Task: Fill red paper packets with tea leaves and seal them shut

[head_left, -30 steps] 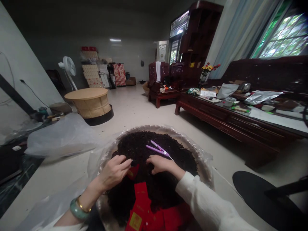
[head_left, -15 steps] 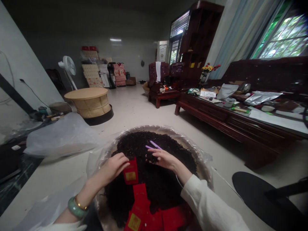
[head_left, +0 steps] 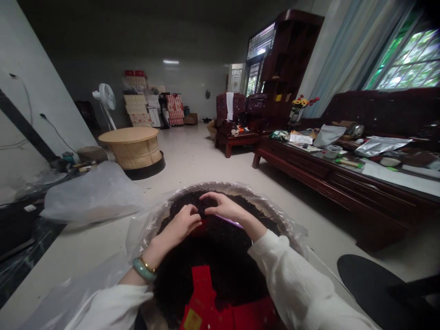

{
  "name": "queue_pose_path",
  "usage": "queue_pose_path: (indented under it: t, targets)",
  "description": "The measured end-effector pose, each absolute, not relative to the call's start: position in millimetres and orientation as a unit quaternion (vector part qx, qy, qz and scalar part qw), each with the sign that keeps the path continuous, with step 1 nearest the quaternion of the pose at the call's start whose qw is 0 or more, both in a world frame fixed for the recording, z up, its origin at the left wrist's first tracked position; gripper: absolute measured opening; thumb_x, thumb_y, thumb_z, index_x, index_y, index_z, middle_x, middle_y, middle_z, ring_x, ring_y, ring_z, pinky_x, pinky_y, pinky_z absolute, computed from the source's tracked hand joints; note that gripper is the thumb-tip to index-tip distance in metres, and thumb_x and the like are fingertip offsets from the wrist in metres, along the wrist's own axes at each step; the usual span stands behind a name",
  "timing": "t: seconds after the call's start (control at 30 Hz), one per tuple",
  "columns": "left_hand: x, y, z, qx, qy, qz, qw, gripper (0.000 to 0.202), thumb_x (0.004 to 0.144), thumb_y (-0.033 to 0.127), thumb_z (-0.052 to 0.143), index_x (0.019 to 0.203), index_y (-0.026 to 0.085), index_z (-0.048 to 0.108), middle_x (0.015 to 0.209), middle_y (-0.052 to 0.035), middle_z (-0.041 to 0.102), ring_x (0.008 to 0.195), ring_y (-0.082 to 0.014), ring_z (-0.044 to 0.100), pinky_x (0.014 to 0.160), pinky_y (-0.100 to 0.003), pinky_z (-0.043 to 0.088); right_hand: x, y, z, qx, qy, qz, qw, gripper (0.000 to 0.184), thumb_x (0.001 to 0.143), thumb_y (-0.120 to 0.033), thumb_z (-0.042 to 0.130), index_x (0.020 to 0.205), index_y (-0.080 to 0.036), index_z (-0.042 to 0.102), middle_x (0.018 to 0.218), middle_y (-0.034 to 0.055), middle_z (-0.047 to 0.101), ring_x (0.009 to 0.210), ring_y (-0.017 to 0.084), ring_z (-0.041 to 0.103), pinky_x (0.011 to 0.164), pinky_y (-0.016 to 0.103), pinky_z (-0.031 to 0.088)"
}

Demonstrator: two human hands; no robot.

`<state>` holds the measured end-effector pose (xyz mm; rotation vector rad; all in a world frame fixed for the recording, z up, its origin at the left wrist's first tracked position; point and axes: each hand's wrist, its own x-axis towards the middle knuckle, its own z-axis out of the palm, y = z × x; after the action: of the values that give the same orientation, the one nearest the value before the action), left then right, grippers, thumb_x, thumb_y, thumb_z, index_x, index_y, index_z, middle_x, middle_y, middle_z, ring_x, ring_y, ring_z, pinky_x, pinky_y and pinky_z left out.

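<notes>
A wide round basket [head_left: 288, 220] lined with clear plastic holds a bed of dark dried tea leaves [head_left: 220, 261]. My left hand [head_left: 182, 223] is closed on the top of a small red packet [head_left: 199, 228], which is mostly hidden below it. Just beside the packet's top, my right hand [head_left: 225, 207] curls around dark tea leaves, hard to make out against the bed. A slim purple tool [head_left: 228, 222] lies on the leaves, partly under the right hand. Several more red packets [head_left: 202, 293], one showing a gold label, lie at the near side.
A long dark wooden table [head_left: 309, 162] with bags and papers stands right. To the left are a round wooden-topped drum [head_left: 137, 151], a white fan [head_left: 106, 97] and a plastic sheet [head_left: 92, 197]. A black round base [head_left: 364, 284] sits near right.
Both hands have moved farther from me across the basket and closer together, the left one carrying the red packet. The right hand has come to the packet's top, covering part of the purple tool.
</notes>
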<state>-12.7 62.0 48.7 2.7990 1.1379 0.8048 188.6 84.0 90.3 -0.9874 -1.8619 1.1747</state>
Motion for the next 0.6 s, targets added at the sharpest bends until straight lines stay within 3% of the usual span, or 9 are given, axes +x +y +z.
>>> queue_pose_path:
  t: [0.13, 0.3, 0.43, 0.6]
  targets:
    - [-16.9, 64.1, 47.6, 0.893, 0.372, 0.253, 0.026, 0.013, 0.087, 0.023, 0.053, 0.084, 0.021, 0.066, 0.099, -0.0058, 0.055, 0.091, -0.0185, 0.053, 0.079, -0.032, 0.048, 178.0, 86.4, 95.6, -0.393, -0.816, 0.322, 0.275, 0.045, 0.064, -0.003, 0.066, 0.107, -0.017, 0.064, 0.111, 0.0066, 0.066, 0.107, 0.022, 0.059, 0.095, 0.037, 0.043]
    - [-18.4, 64.2, 46.6, 0.896, 0.362, 0.256, 0.032, 0.013, 0.087, 0.022, 0.053, 0.082, 0.020, 0.065, 0.103, -0.0061, 0.055, 0.095, -0.0193, 0.053, 0.082, -0.034, 0.048, 173.9, 81.2, 94.9, -0.398, -0.853, 0.237, 0.242, 0.043, 0.066, -0.003, 0.066, 0.107, -0.016, 0.065, 0.108, 0.0088, 0.068, 0.104, 0.023, 0.062, 0.090, 0.034, 0.046]
    - [-17.5, 61.9, 48.6, 0.898, 0.356, 0.259, 0.033, 0.013, 0.088, 0.022, 0.052, 0.083, 0.020, 0.065, 0.104, -0.0067, 0.055, 0.095, -0.0193, 0.053, 0.083, -0.034, 0.049, 170.5, 80.7, 92.7, -0.397, -0.859, 0.208, 0.249, 0.038, 0.067, -0.004, 0.067, 0.103, -0.015, 0.067, 0.102, 0.0091, 0.070, 0.097, 0.022, 0.064, 0.085, 0.032, 0.047]
    - [-18.8, 57.9, 51.2, 0.897, 0.363, 0.250, 0.020, 0.014, 0.088, 0.021, 0.052, 0.083, 0.019, 0.064, 0.101, -0.0067, 0.055, 0.092, -0.0186, 0.054, 0.080, -0.033, 0.049, 172.3, 83.3, 87.1, -0.411, -0.825, 0.240, 0.305, 0.021, 0.070, -0.004, 0.062, 0.083, -0.018, 0.072, 0.085, 0.0027, 0.072, 0.082, 0.016, 0.065, 0.078, 0.027, 0.047]
